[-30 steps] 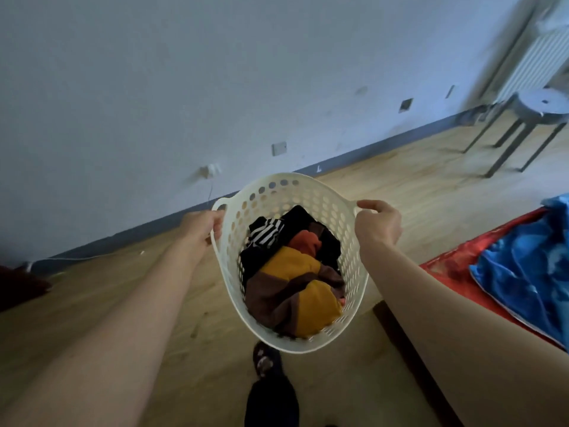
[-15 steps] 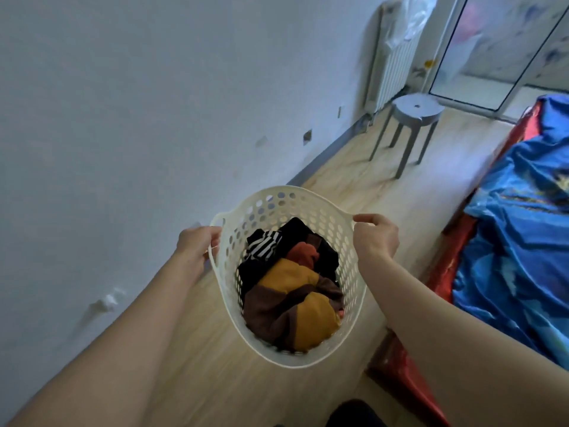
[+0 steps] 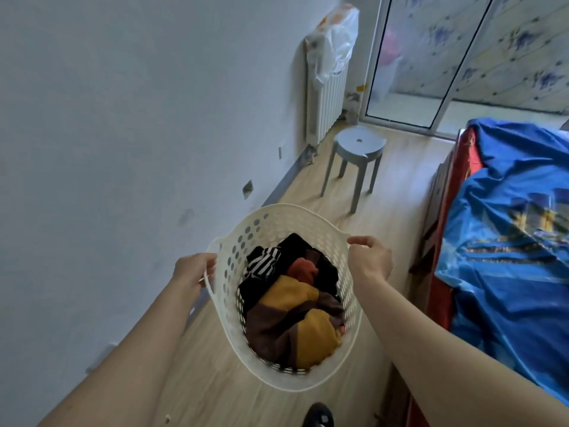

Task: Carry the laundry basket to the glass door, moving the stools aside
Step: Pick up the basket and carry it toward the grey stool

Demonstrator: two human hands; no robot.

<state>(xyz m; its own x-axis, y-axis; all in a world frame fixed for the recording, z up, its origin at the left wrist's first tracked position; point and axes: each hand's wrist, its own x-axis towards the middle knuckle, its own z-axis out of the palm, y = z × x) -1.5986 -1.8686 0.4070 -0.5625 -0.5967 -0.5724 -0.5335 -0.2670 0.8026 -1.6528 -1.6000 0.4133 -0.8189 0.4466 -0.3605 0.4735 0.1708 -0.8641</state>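
My left hand (image 3: 193, 270) and right hand (image 3: 371, 260) grip the basket's (image 3: 278, 221) opposite rims, holding it above the floor (image 3: 397, 186). A stool (image 3: 358, 149) stands ahead, before the glass door (image 3: 412, 60).

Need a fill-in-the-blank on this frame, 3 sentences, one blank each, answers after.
1. Both hands, left hand and right hand, grip the white ____ by its rim.
2. The grey stool stands between the laundry basket and the ____ door.
3. The bed cover on the person's right is ____ in colour.

Answers: basket; glass; blue
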